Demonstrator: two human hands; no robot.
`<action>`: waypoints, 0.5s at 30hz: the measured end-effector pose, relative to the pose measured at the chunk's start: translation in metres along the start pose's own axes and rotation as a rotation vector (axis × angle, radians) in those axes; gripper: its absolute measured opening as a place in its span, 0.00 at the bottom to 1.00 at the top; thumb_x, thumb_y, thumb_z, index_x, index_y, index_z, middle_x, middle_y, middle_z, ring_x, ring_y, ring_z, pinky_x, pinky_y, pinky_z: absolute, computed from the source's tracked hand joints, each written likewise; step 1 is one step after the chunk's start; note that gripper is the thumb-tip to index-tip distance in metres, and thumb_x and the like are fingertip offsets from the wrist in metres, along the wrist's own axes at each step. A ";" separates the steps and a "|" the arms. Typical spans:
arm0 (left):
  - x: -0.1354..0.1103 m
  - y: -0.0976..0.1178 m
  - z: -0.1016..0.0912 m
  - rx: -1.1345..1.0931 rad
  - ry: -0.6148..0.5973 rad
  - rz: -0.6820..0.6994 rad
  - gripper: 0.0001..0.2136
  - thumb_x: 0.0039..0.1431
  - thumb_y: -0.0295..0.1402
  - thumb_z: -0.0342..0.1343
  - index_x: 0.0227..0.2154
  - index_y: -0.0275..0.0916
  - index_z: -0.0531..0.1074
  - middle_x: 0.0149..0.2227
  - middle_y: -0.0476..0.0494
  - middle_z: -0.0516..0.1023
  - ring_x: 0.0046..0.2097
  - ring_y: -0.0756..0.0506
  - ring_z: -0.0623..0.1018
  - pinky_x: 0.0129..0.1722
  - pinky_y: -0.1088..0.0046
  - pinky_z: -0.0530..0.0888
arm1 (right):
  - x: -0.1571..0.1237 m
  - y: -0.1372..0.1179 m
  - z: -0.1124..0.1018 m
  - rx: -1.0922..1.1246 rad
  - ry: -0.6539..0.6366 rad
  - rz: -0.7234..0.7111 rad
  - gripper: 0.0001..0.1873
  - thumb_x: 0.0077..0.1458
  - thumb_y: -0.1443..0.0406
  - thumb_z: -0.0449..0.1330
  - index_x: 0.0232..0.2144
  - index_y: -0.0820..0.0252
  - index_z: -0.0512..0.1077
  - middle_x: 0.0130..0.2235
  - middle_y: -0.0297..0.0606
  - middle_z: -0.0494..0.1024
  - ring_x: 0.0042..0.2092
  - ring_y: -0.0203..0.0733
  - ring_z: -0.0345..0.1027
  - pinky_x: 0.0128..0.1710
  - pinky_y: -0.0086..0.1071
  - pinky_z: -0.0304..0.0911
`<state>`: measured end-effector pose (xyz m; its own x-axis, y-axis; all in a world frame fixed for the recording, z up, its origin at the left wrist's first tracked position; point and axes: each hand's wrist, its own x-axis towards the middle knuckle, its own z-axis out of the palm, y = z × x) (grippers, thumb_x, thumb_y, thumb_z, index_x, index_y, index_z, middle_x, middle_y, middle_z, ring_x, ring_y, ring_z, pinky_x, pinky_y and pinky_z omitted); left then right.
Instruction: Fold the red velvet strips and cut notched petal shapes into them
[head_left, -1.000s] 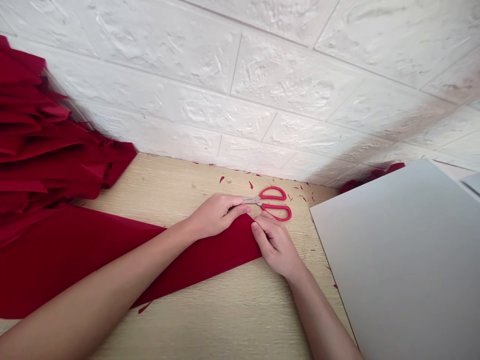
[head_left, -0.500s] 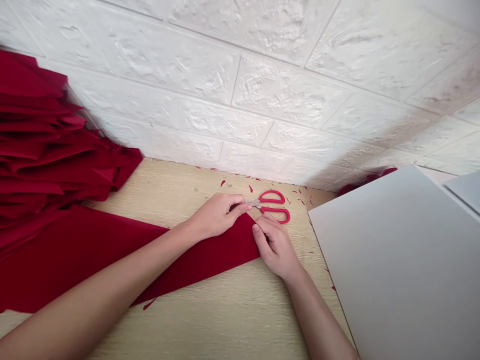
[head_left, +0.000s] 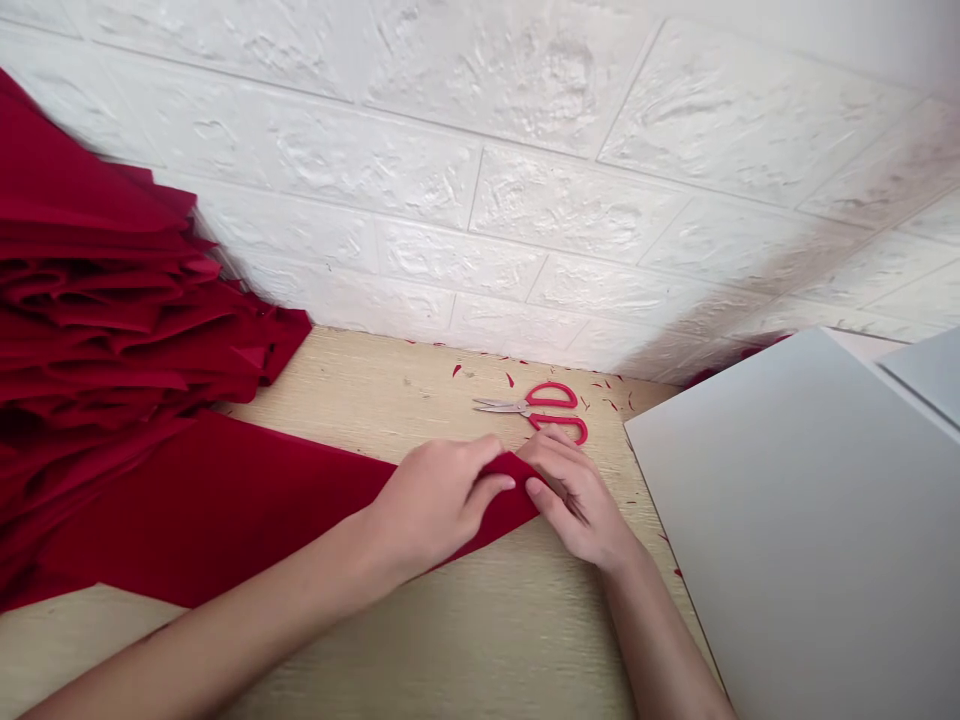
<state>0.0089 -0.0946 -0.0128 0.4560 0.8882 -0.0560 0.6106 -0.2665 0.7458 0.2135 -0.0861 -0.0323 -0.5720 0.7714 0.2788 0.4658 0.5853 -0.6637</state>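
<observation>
A long strip of dark red fabric runs from the left across the wooden table to my hands. My left hand pinches its upper edge near the right end, thumb on top. At the very end, my right hand grips the cloth between thumb and bent fingers, and part of the edge there is hidden by the fingers. Just beyond my hands lie small scissors with red handles, blades pointing left and nearly closed. My right hand's knuckles are close to the lower handle loop.
A heap of folded red fabric leans against the white brick-patterned wall at the left. A large pale grey panel stands at the right. Small red scraps are scattered on the table along the wall.
My left hand has moved toward me, off the scissors' blades, and now pinches the fabric edge. The fabric's end is slightly lifted and folded between my hands. The view has shifted slightly.
</observation>
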 end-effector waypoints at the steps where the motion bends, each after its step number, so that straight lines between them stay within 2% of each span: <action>1: -0.003 0.005 0.003 0.053 -0.016 0.021 0.08 0.67 0.34 0.48 0.32 0.40 0.67 0.31 0.47 0.78 0.31 0.45 0.76 0.31 0.70 0.66 | -0.005 -0.007 -0.002 -0.019 0.002 0.000 0.07 0.64 0.62 0.52 0.35 0.56 0.68 0.33 0.39 0.73 0.37 0.46 0.62 0.40 0.42 0.60; 3: -0.010 0.016 0.011 0.162 -0.071 0.090 0.06 0.66 0.30 0.47 0.36 0.40 0.69 0.35 0.44 0.81 0.35 0.43 0.79 0.33 0.68 0.69 | -0.020 -0.022 -0.003 -0.072 0.015 0.015 0.04 0.60 0.64 0.57 0.39 0.56 0.68 0.36 0.41 0.74 0.40 0.48 0.64 0.40 0.43 0.62; 5: -0.016 0.023 0.022 0.288 -0.138 0.176 0.04 0.63 0.27 0.50 0.38 0.39 0.69 0.34 0.43 0.81 0.35 0.42 0.80 0.33 0.67 0.71 | -0.040 -0.033 -0.001 -0.160 0.033 0.033 0.05 0.58 0.67 0.59 0.38 0.55 0.68 0.36 0.41 0.74 0.40 0.48 0.65 0.38 0.41 0.63; 8: -0.026 0.023 0.045 0.442 -0.167 0.319 0.10 0.51 0.22 0.57 0.37 0.38 0.68 0.31 0.44 0.78 0.33 0.43 0.78 0.31 0.68 0.72 | -0.073 -0.041 0.009 -0.291 0.106 0.049 0.09 0.58 0.71 0.60 0.41 0.55 0.69 0.35 0.40 0.76 0.40 0.46 0.67 0.37 0.38 0.65; 10: -0.034 0.020 0.060 0.518 -0.110 0.395 0.13 0.47 0.21 0.58 0.36 0.37 0.68 0.30 0.45 0.77 0.31 0.43 0.77 0.29 0.68 0.73 | -0.090 -0.041 0.018 -0.345 0.149 0.051 0.11 0.58 0.72 0.60 0.42 0.56 0.70 0.36 0.40 0.78 0.40 0.46 0.68 0.38 0.38 0.66; 15: -0.048 0.017 0.083 0.607 0.131 0.463 0.09 0.49 0.18 0.55 0.30 0.39 0.66 0.25 0.47 0.75 0.27 0.44 0.74 0.26 0.68 0.72 | -0.111 -0.041 0.031 -0.355 0.234 0.113 0.14 0.58 0.75 0.59 0.43 0.55 0.72 0.38 0.40 0.80 0.40 0.45 0.71 0.42 0.39 0.68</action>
<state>0.0507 -0.1724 -0.0527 0.6940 0.6631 0.2804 0.6414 -0.7464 0.1777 0.2370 -0.2033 -0.0580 -0.3545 0.8474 0.3952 0.7432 0.5119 -0.4309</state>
